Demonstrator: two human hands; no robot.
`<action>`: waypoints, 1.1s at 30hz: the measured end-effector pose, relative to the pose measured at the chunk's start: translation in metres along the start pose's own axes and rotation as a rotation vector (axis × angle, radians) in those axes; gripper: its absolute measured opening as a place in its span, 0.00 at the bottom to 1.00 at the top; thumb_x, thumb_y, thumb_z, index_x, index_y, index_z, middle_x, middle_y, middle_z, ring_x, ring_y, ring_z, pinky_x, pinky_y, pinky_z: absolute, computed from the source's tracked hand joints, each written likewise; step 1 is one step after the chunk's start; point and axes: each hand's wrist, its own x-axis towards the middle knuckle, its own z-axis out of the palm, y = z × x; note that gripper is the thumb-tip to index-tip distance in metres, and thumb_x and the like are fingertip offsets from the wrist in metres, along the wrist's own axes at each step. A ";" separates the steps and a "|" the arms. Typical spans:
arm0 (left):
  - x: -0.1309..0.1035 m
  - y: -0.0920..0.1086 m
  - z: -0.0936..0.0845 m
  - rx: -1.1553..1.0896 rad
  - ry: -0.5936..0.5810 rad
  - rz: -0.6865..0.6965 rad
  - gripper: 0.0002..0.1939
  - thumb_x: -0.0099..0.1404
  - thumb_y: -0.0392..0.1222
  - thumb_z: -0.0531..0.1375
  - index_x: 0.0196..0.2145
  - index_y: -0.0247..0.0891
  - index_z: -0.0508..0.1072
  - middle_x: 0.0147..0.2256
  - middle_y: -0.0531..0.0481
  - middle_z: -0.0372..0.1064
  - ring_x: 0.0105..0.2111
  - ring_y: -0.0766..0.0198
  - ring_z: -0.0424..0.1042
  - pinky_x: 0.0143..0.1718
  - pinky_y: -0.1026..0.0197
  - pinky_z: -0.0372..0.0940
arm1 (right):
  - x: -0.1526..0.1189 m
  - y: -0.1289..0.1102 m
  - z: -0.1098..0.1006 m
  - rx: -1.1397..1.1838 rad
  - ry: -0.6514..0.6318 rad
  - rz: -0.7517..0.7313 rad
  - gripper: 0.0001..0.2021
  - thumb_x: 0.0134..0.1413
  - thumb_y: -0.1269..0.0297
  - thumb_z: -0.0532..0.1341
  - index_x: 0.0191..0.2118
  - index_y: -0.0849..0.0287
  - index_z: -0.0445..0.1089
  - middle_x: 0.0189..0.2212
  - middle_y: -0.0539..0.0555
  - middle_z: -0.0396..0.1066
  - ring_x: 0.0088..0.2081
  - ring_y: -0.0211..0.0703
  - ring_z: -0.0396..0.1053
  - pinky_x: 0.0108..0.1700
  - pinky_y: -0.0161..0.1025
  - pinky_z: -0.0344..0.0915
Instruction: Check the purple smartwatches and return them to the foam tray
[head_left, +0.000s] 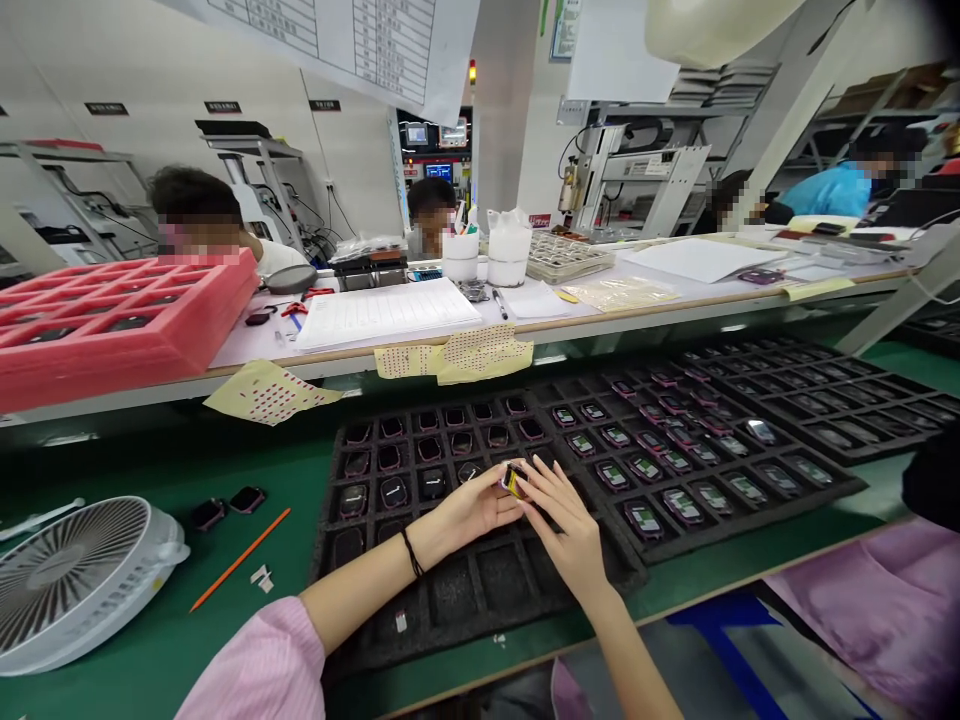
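Left hand (480, 510), right hand (568, 525), fingertips pinched together on one device (514, 480), above black tray (453, 597), stick (240, 560) beyond its left edge

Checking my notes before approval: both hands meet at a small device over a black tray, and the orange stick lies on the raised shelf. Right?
Not quite: the head view shows the orange stick on the green table, not the raised shelf. The left hand and right hand do meet at the small device over the black tray.
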 end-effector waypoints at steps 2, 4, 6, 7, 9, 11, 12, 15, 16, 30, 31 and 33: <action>-0.004 0.001 0.001 -0.012 -0.023 0.007 0.14 0.65 0.42 0.60 0.47 0.37 0.73 0.35 0.48 0.75 0.33 0.67 0.75 0.48 0.60 0.64 | 0.000 -0.004 0.002 0.001 0.023 -0.043 0.19 0.60 0.71 0.56 0.56 0.50 0.67 0.50 0.54 0.73 0.55 0.50 0.67 0.59 0.57 0.61; -0.009 0.002 0.002 -0.015 -0.051 -0.003 0.15 0.64 0.41 0.60 0.48 0.37 0.73 0.36 0.47 0.75 0.34 0.67 0.75 0.49 0.60 0.63 | -0.001 -0.007 0.005 0.006 0.071 -0.058 0.20 0.60 0.72 0.57 0.56 0.51 0.67 0.48 0.54 0.74 0.53 0.49 0.69 0.57 0.56 0.64; -0.012 0.003 0.002 -0.034 -0.067 -0.014 0.15 0.64 0.41 0.60 0.48 0.36 0.72 0.37 0.47 0.75 0.35 0.66 0.75 0.50 0.59 0.63 | -0.001 -0.010 0.007 0.012 0.096 -0.061 0.20 0.59 0.74 0.57 0.55 0.51 0.68 0.47 0.54 0.75 0.53 0.49 0.70 0.56 0.55 0.66; -0.014 0.003 0.002 -0.047 -0.070 -0.016 0.14 0.64 0.40 0.60 0.48 0.36 0.72 0.37 0.47 0.75 0.36 0.65 0.75 0.50 0.59 0.63 | 0.000 -0.011 0.008 0.010 0.097 -0.061 0.20 0.59 0.75 0.57 0.55 0.51 0.68 0.47 0.54 0.75 0.52 0.49 0.70 0.56 0.55 0.66; -0.016 0.003 0.003 -0.075 -0.069 -0.014 0.13 0.64 0.40 0.60 0.46 0.35 0.73 0.37 0.47 0.75 0.36 0.65 0.75 0.51 0.58 0.62 | 0.002 -0.014 0.008 -0.008 0.088 -0.060 0.19 0.60 0.75 0.55 0.54 0.52 0.69 0.47 0.54 0.75 0.52 0.49 0.70 0.55 0.54 0.67; -0.018 0.002 0.003 -0.112 -0.069 -0.006 0.11 0.64 0.41 0.60 0.43 0.35 0.74 0.35 0.48 0.75 0.37 0.65 0.75 0.51 0.58 0.62 | 0.005 -0.019 0.009 -0.051 0.085 -0.054 0.18 0.61 0.74 0.54 0.54 0.52 0.69 0.48 0.54 0.74 0.53 0.49 0.69 0.55 0.54 0.67; -0.019 0.001 0.003 -0.133 -0.066 -0.001 0.10 0.64 0.41 0.60 0.41 0.35 0.74 0.34 0.48 0.75 0.36 0.65 0.75 0.51 0.58 0.62 | 0.007 -0.022 0.010 -0.077 0.086 -0.055 0.18 0.61 0.74 0.54 0.54 0.52 0.69 0.48 0.54 0.74 0.53 0.49 0.69 0.55 0.53 0.68; -0.020 -0.001 0.004 -0.183 -0.031 0.029 0.07 0.64 0.40 0.61 0.38 0.35 0.74 0.31 0.51 0.74 0.31 0.69 0.74 0.47 0.62 0.64 | 0.010 -0.030 0.015 -0.151 0.094 -0.089 0.20 0.61 0.74 0.55 0.57 0.53 0.66 0.49 0.55 0.73 0.52 0.49 0.70 0.54 0.52 0.68; -0.020 -0.002 0.004 -0.191 -0.019 0.042 0.06 0.63 0.40 0.62 0.37 0.35 0.74 0.31 0.51 0.74 0.30 0.69 0.74 0.46 0.63 0.65 | 0.010 -0.032 0.018 -0.171 0.099 -0.103 0.21 0.60 0.73 0.56 0.58 0.54 0.65 0.49 0.56 0.73 0.52 0.50 0.70 0.54 0.51 0.69; -0.022 -0.011 0.009 -0.148 -0.022 0.103 0.06 0.62 0.40 0.63 0.36 0.36 0.73 0.33 0.50 0.74 0.33 0.68 0.74 0.41 0.65 0.65 | 0.012 -0.028 0.025 -0.274 0.232 -0.164 0.24 0.58 0.76 0.56 0.60 0.55 0.62 0.44 0.57 0.76 0.44 0.47 0.76 0.46 0.47 0.75; -0.022 -0.012 0.011 -0.144 -0.029 0.106 0.06 0.62 0.40 0.63 0.36 0.36 0.73 0.34 0.50 0.75 0.34 0.68 0.74 0.42 0.64 0.65 | 0.013 -0.027 0.024 -0.275 0.235 -0.159 0.24 0.58 0.76 0.56 0.60 0.55 0.62 0.44 0.56 0.76 0.44 0.47 0.76 0.46 0.46 0.75; -0.023 -0.014 0.016 -0.133 -0.036 0.110 0.07 0.61 0.40 0.64 0.36 0.36 0.74 0.36 0.49 0.75 0.36 0.67 0.74 0.44 0.64 0.65 | 0.013 -0.025 0.020 -0.281 0.251 -0.152 0.24 0.58 0.77 0.57 0.59 0.55 0.63 0.43 0.56 0.77 0.43 0.47 0.76 0.46 0.45 0.75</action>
